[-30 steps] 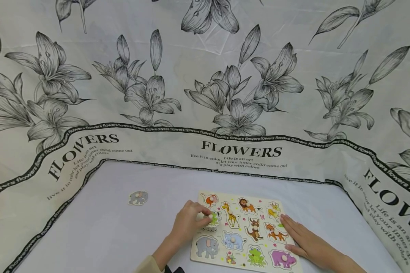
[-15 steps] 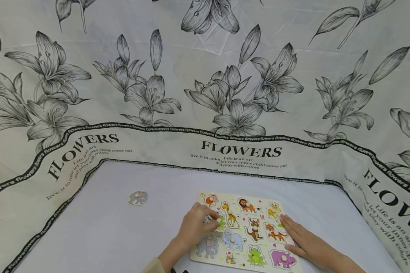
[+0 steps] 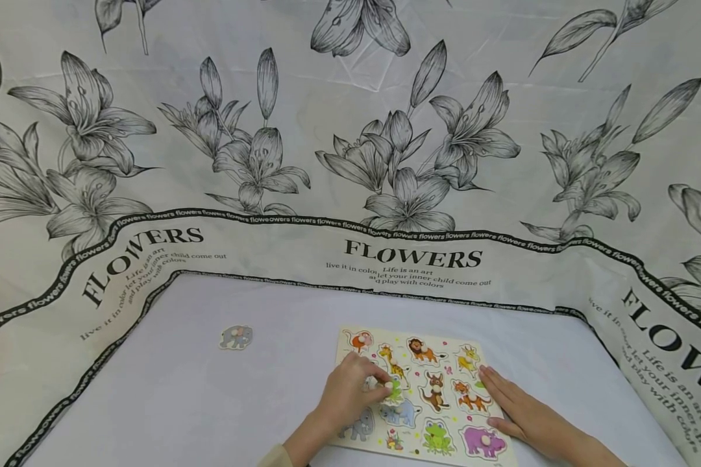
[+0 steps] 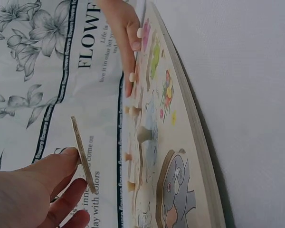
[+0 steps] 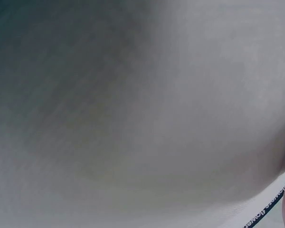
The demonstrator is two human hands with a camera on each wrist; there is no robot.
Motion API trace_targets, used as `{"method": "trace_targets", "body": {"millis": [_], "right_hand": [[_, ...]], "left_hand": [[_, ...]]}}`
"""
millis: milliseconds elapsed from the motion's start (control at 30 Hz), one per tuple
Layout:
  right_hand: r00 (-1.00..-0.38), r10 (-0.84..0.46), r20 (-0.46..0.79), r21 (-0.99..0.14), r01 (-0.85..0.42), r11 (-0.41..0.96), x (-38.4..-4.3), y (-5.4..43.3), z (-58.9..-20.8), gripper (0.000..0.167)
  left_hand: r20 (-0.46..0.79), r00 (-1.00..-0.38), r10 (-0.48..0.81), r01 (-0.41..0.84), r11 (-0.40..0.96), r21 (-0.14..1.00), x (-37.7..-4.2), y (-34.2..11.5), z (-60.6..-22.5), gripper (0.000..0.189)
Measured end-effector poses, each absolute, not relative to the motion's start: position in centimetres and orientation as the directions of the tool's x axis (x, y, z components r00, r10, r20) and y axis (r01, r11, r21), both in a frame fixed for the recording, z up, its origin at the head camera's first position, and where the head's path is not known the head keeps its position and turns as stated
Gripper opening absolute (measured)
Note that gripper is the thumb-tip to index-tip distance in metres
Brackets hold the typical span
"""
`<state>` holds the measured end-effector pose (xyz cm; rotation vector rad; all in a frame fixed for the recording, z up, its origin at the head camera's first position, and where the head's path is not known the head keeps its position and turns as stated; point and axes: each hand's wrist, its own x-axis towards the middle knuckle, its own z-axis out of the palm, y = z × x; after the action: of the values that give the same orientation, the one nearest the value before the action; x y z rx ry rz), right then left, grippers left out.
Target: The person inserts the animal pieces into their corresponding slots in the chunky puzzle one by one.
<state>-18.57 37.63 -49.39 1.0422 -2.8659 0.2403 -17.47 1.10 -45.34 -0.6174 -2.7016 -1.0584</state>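
My left hand (image 3: 350, 392) pinches a green frog puzzle piece (image 3: 394, 388) by its knob, above the wooden animal puzzle board (image 3: 385, 337). In the left wrist view the piece (image 4: 84, 156) is seen edge-on, held apart from the board. The board's frog recess (image 3: 438, 438) and elephant recess (image 3: 359, 426) hold no knobbed pieces. Along the right edge of the board rests my right hand (image 3: 522, 412), fingers extended. The right wrist view is mostly a blurred pale surface, with a sliver of skin at its right edge.
A grey elephant piece (image 3: 235, 337) lies on the white tabletop (image 3: 210, 402), left of the board. Knobbed pieces such as the lion (image 3: 423, 351) and purple hippo (image 3: 485, 443) sit in the board. Flower-printed cloth (image 3: 292, 253) rises behind and beside the table.
Holding the frog piece, my left hand has moved right and slightly nearer across the board, from over the left column to above the blue rhino. My right hand has stayed in place.
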Motion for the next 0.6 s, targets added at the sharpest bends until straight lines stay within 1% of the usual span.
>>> {"method": "trace_targets", "body": {"millis": [233, 433, 600], "right_hand": [[-0.758, -0.639, 0.132, -0.128, -0.653, 0.747, -18.4, 37.6, -49.2, 0.072], [-0.757, -0.635, 0.153, -0.121, -0.652, 0.749, -18.5, 37.6, -49.3, 0.071], [-0.755, -0.637, 0.158, -0.109, -0.654, 0.749, -18.5, 37.6, -49.4, 0.071]], "left_hand": [[0.305, -0.889, 0.341, 0.457, 0.681, 0.572, -17.2, 2.5, -45.5, 0.011], [0.336, -0.860, 0.384, 0.509, 0.690, 0.515, -17.1, 3.6, -45.6, 0.013], [0.344, -0.844, 0.412, 0.536, 0.674, 0.508, -16.9, 4.3, -45.7, 0.012]]}}
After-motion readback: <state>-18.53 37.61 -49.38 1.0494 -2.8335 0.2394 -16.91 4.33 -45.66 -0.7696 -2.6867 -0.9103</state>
